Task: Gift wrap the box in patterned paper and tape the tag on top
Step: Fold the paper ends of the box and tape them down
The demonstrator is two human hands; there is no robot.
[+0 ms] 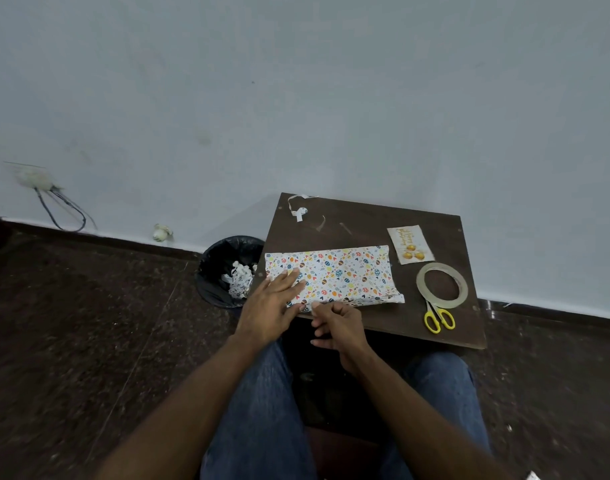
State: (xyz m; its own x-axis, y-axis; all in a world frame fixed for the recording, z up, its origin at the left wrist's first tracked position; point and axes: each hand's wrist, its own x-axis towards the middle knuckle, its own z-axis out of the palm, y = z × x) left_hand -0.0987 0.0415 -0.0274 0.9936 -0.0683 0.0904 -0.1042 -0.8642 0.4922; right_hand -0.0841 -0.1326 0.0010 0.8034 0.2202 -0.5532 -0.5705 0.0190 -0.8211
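Note:
The box [345, 273] lies on the small dark table [376, 220], covered in white paper printed with coloured eggs and hearts. My left hand [274, 306] lies flat on its left end, fingers straight. My right hand [340, 327] sits at the near edge of the box, fingers curled, thumb and forefinger pinching at the paper's edge. A beige gift tag [410, 245] with gold ornaments lies on the table behind the box's right end. Right of the box lies a tape roll [442, 285].
Yellow-handled scissors [439, 318] lie at the table's near right, partly under the tape roll. Paper scraps [298, 209] sit at the table's far left corner. A black bin [227, 271] with paper offcuts stands on the floor left of the table. My knees are under the table's near edge.

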